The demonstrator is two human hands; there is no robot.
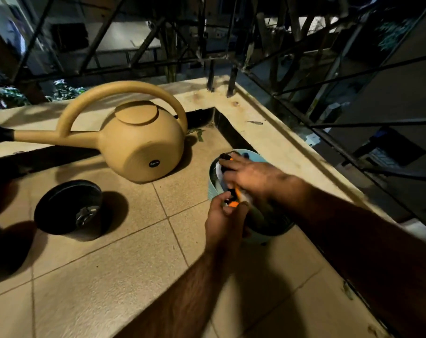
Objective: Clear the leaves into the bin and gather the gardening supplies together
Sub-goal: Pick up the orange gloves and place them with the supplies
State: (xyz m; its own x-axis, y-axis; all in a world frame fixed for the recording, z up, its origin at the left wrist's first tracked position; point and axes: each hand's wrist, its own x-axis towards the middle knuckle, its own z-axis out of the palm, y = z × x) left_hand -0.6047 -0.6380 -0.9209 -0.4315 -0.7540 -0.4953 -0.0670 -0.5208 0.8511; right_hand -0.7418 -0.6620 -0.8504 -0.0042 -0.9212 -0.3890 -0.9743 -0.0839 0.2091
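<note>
- Tiled floor [104, 276]: beige tiles bounded at the far and right edges by a raised ledge [275, 132] with a dark metal railing [353, 123] beyond it.
- Light-blue bin [213, 184]: stands on the floor near the right-hand ledge, just short of the far right corner. Its contents are mostly hidden by the hands; something white shows at the left inner wall and dark items lie inside, not identifiable.
- Left hand [223, 223]: at the bin's near rim, fingers curled around a small orange-and-black tool [236, 198]; what kind of tool cannot be told.
- Right hand [248, 176]: over the bin's mouth, fingers bent down into the contents, fingertips on a dark item; whether it is gripped cannot be told.
- Watering can [143, 145]: tan, lying tilted on the floor left of the bin, spout pointing to the left edge.
- Black pot [70, 211]: on its side near the left edge, mouth open, apart from the can.
- Leaves [198, 134]: a few green ones in the far corner, behind the can, outside the bin.
</note>
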